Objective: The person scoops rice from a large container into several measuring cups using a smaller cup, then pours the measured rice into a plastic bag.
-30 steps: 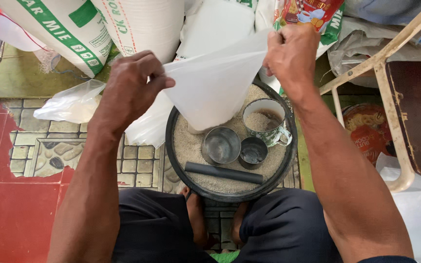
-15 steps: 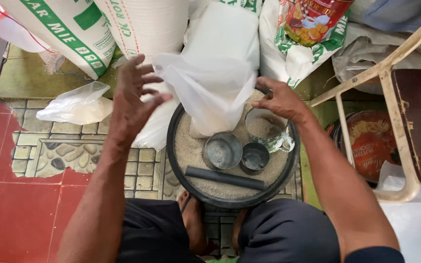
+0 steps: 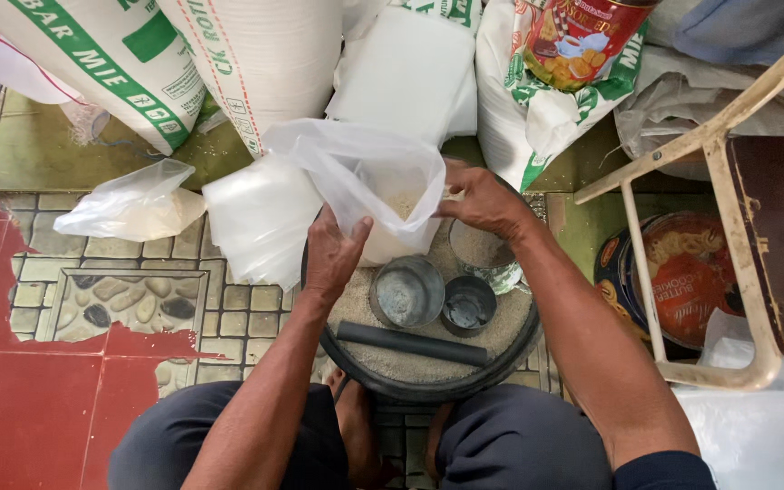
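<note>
Clear plastic bag point(image 3: 365, 181), white-green sacks point(image 3: 102, 54), red floor point(image 3: 11, 399)

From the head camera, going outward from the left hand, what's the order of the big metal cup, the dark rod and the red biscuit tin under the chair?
1. Big metal cup, just right of the left hand.
2. Dark rod, lying below the cup.
3. Red biscuit tin, far right under the chair.

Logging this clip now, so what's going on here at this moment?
A squatting person holds a clear plastic bag open over a round basin of rice. The left hand grips the bag's near edge; the right hand holds its far edge. Some rice sits in the bag. Two metal cups, a glass measure and a dark rod lie in the basin.
</note>
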